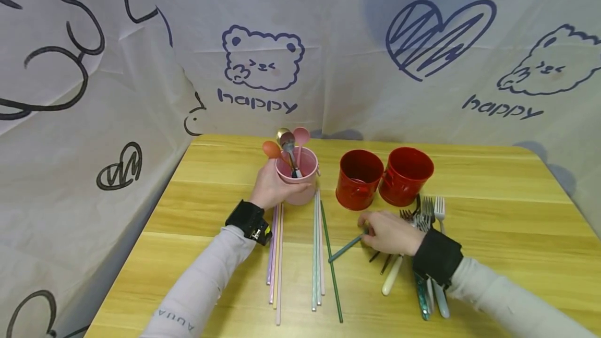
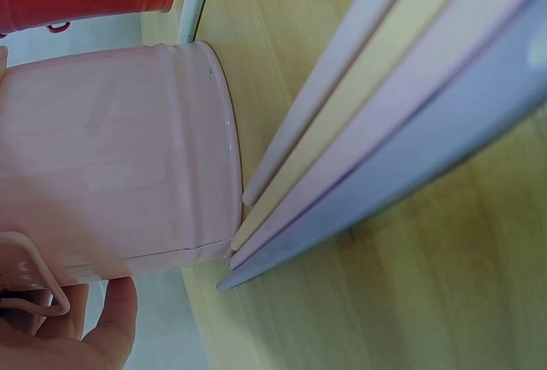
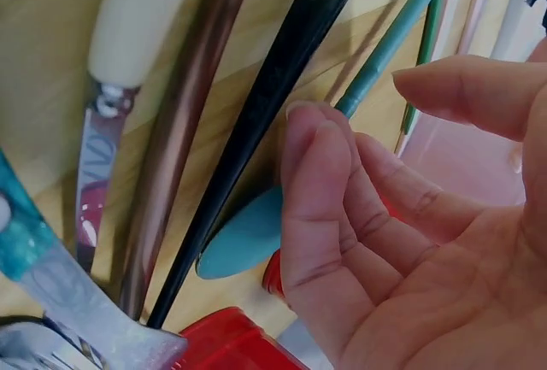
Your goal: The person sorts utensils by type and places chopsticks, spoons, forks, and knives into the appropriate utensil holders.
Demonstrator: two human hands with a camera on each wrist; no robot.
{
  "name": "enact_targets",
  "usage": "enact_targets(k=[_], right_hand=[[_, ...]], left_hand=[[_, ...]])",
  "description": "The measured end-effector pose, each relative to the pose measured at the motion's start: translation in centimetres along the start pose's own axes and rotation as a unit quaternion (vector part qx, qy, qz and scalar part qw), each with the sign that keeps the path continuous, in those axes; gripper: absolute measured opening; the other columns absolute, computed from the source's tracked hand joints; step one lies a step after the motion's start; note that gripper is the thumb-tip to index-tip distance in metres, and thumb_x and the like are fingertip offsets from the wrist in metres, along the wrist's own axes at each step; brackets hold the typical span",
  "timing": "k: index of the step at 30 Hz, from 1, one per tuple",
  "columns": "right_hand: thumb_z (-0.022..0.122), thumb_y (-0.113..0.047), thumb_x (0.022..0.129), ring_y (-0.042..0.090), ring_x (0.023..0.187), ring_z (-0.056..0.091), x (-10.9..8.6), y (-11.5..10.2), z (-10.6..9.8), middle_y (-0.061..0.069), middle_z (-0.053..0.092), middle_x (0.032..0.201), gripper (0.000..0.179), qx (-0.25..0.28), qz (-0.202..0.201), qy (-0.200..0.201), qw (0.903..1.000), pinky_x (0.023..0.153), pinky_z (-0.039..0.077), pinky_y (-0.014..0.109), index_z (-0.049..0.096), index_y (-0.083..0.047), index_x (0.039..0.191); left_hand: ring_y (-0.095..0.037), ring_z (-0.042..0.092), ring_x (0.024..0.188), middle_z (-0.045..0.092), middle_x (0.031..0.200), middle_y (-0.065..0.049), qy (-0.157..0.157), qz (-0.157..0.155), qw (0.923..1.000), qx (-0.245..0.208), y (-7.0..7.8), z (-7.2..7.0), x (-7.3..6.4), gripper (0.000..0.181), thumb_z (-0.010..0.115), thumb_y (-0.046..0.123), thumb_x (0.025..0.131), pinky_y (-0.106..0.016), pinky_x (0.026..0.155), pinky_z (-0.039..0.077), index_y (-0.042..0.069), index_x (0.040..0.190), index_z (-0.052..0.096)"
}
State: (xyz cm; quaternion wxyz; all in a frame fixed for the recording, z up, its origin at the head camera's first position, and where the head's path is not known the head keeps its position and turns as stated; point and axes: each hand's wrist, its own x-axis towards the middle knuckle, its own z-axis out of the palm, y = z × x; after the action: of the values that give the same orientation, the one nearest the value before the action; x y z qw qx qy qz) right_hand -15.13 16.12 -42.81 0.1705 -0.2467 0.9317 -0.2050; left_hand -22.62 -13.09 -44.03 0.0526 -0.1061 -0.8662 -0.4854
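Observation:
My left hand (image 1: 274, 185) grips a small pink bucket (image 2: 111, 156) from its left side, thumb across the front. In it stand an orange spoon (image 1: 271, 149), a pink spoon (image 1: 301, 135) and metal spoons (image 1: 287, 141). My right hand (image 1: 388, 232) is bent over a blue-green spoon (image 3: 244, 233) on the table, its handle slanting toward the left. In the right wrist view the fingertips overlap the spoon's neck, while the thumb stands apart from them, beside the handle. Just right of this hand lie forks (image 1: 439, 208) and a cream-handled piece of cutlery (image 1: 392, 275).
Two red buckets (image 1: 359, 181) (image 1: 406, 176) stand side by side behind my right hand. Pastel straws (image 1: 277, 275) lie below the pink bucket, with pale green and pink straws (image 1: 315, 260) and a green straw (image 1: 334, 280) to their right. A printed cloth (image 1: 328, 67) hangs behind the table.

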Motion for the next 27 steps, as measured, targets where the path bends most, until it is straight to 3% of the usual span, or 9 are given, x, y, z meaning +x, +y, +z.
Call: enact_targets(k=[9, 20, 27], right_hand=[[0.076, -0.003, 0.081, 0.014, 0.074, 0.060, 0.5, -0.2, 0.5, 0.002, 0.070, 0.085, 0.014, -0.074, -0.013, 0.025, 0.9968, 0.066, 0.051, 0.032, 0.068, -0.010, 0.090], [0.074, 0.000, 0.079, 0.011, 0.061, 0.053, 0.6, 0.1, 1.3, -0.002, 0.063, 0.072, 0.018, -0.119, -0.031, 0.059, 0.9907, 0.051, 0.041, 0.027, 0.064, -0.015, 0.080], [0.074, 0.000, 0.080, 0.011, 0.060, 0.051, 0.4, 0.0, 1.4, -0.002, 0.062, 0.071, 0.019, -0.132, -0.034, 0.068, 0.9884, 0.049, 0.039, 0.027, 0.064, -0.015, 0.080]], left_hand=[[-0.032, 0.063, 0.121, 0.066, 0.128, -0.013, -0.001, 0.005, 1.0000, -0.005, 0.0, 0.0, 0.0, 0.080, 0.094, 0.021, 0.068, -0.048, 0.108, 0.050, 0.008, 0.135, 0.053], [-0.030, 0.063, 0.121, 0.066, 0.129, -0.011, -0.005, 0.005, 0.9999, -0.008, 0.0, 0.0, 0.1, 0.080, 0.094, 0.021, 0.068, -0.047, 0.109, 0.050, 0.009, 0.136, 0.053], [-0.029, 0.063, 0.122, 0.066, 0.130, -0.011, -0.005, 0.002, 1.0000, -0.004, 0.1, 0.0, 0.0, 0.081, 0.094, 0.021, 0.068, -0.046, 0.109, 0.049, 0.010, 0.136, 0.052]])
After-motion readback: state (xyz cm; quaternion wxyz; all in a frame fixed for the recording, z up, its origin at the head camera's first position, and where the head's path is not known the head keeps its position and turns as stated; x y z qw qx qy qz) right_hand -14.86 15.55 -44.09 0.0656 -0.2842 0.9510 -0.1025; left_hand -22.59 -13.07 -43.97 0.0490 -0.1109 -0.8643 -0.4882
